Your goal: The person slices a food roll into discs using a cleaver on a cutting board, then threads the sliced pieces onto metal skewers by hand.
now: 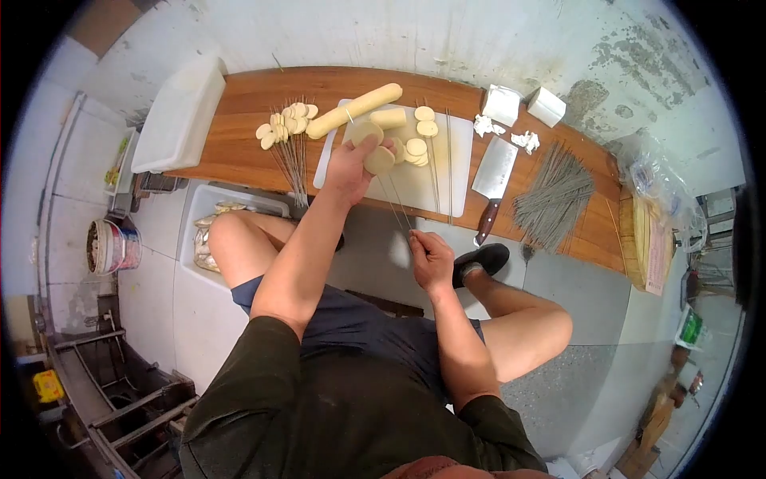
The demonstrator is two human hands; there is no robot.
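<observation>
My left hand [349, 172] is closed around pale yellow round slices [379, 160], above the white cutting board [415, 190]. Two thin metal skewers [396, 199] run from those slices down to my right hand [432, 259], whose fingers pinch their lower ends in front of the table. Behind my left hand, a long pale yellow roll [355, 110] lies across the board's corner, beside a shorter cut piece [389, 119]. Loose slices [416, 150] rest on the board, and more slices [426, 120] sit near skewers lying there. Skewered slices [286, 124] are bunched at the left.
A cleaver [495, 169] and a pile of metal skewers [554, 199] lie on the wooden table [259, 89] to the right. Tissue packs [502, 104] stand at the back, a white bin [179, 116] at the left end. Below is a tub [191, 215] of packages.
</observation>
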